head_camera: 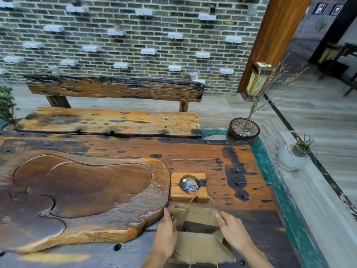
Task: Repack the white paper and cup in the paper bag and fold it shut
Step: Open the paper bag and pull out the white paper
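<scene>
A brown paper bag (199,246) stands on the dark wooden table (222,167) near its front edge, mouth open toward me and dark inside. Its twine handle loops up over the far rim. My left hand (167,233) grips the bag's left rim. My right hand (231,231) grips the right rim, and the two hold the mouth apart. No white paper or cup shows; the bag's inside is too dark to read.
A square wooden ashtray (188,187) with butts sits just behind the bag. A large carved tea tray (77,190) fills the table's left. A rough wooden bench (108,122) stands beyond. Potted plants (243,132) sit off the table's right side.
</scene>
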`<state>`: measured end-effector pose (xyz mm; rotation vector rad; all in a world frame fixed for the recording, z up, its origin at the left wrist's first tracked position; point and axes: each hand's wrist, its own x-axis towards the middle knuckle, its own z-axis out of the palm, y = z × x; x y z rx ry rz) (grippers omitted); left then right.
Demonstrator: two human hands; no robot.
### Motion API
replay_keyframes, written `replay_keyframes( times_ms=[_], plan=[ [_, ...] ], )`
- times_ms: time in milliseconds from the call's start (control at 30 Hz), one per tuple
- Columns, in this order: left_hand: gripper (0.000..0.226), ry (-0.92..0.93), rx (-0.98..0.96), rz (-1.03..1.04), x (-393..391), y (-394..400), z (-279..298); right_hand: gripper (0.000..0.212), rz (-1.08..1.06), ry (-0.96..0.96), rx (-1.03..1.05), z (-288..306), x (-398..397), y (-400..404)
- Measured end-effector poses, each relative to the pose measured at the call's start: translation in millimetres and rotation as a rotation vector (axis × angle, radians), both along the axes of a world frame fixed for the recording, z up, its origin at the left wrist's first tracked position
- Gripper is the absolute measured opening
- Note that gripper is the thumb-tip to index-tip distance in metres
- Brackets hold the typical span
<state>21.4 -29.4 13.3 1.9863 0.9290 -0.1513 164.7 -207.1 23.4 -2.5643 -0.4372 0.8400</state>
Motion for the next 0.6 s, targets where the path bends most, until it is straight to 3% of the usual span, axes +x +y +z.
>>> replay_keyframes(
  times_ms=[267,433,600],
  plan=[
    [0.089,-0.117,0.124,0.071,-3.6,-12.3,13.3,0.043,0.034,-0.082,0.073,11.6,-14.1,-2.2],
    [0.064,-0.03,0.222,0.086,4.7,-13.4,23.3,0.035,0.14,-0.152,0.035,17.1,-19.4,-0.9],
    [0.041,0.003,0.3,-0.012,1.2,-1.5,18.7,0.039,0.036,-0.095,0.057,15.3,-15.1,-4.3]
  ],
)
